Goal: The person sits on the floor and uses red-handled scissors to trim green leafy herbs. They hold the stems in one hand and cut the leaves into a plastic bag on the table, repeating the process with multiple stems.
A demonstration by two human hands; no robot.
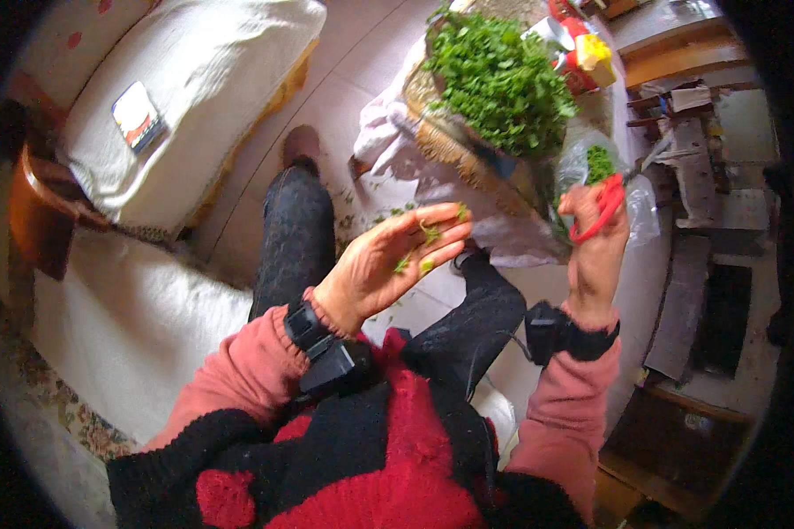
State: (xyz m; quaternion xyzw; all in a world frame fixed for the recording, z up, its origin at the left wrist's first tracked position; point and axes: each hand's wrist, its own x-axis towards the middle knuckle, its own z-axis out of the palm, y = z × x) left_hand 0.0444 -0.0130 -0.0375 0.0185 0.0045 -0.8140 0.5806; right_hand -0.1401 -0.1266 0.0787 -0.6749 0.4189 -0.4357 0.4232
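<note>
My left hand (384, 264) is held palm up over my lap, its fingers stretched out. A few small green leaf scraps (430, 233) lie on the fingers and palm. My right hand (595, 260) is closed around the red handles of what look like scissors (610, 198); the blades cannot be made out. Just beyond that hand sits a clear plastic bag (643, 212) with green herb pieces (599, 162) in it. A large heap of leafy green herbs (498, 88) rests on the cloth-covered table in front of me.
Red and yellow packages (594, 55) stand behind the heap. The table's cloth (529, 231) hangs over its near edge. To the left is a seat with a white cover (212, 62), with a small flat box (138, 116) on it. Leaf scraps (348, 201) are scattered over the tiled floor.
</note>
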